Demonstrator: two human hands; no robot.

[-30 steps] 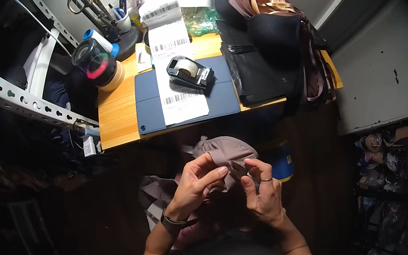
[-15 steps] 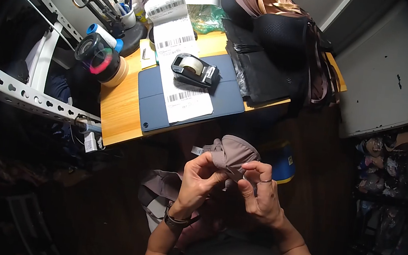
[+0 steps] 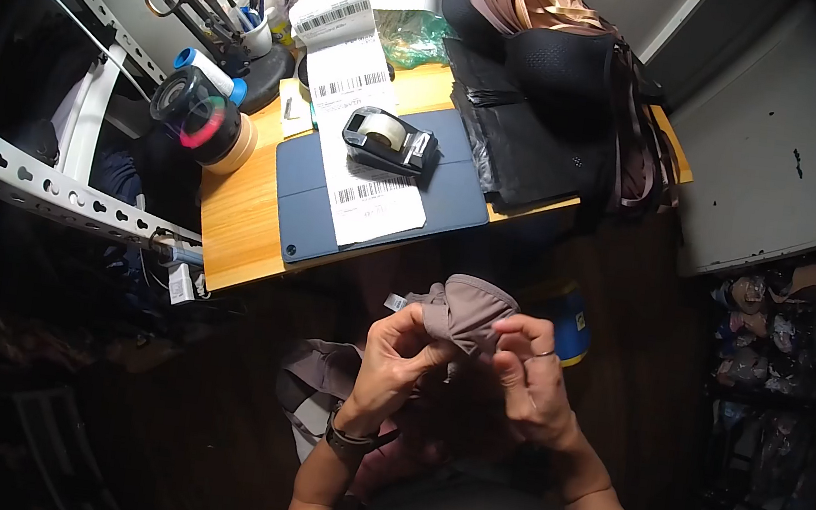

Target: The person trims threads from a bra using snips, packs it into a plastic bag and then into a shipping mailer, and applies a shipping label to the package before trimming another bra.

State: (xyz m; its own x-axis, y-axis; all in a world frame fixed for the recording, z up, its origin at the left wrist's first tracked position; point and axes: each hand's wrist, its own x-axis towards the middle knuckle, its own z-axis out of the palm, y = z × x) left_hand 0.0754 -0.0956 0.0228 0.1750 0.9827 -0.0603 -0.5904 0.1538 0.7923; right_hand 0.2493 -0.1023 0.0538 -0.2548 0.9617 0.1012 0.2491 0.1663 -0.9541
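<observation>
In the head view, a taupe bra (image 3: pixel 475 313) is held bunched in front of me, with one smooth cup facing up and a small white tag (image 3: pixel 396 302) sticking out on its left. The thumb and fingers of my left hand (image 3: pixel 394 359) pinch the fabric at the cup's lower left. Close to the cup's right edge is my right hand (image 3: pixel 535 380), with a ring on it. Its fingers are curled in toward the thumb, and whatever lies between them is too small to make out. More taupe fabric (image 3: pixel 319 371) lies below, near my lap.
A tape dispenser (image 3: pixel 388 142) rests on barcode labels (image 3: pixel 347 87) over a blue tablet case (image 3: pixel 299 197) on the wooden desk (image 3: pixel 228 245). Black bras (image 3: pixel 560 66) are piled at the right. A white metal shelf (image 3: pixel 72 197) stands left. A blue-yellow box (image 3: pixel 571 324) sits beyond my right hand.
My right hand has shifted slightly right and up along the cup's edge, its thumb drawing back from the fabric. My left hand and the bra have barely moved.
</observation>
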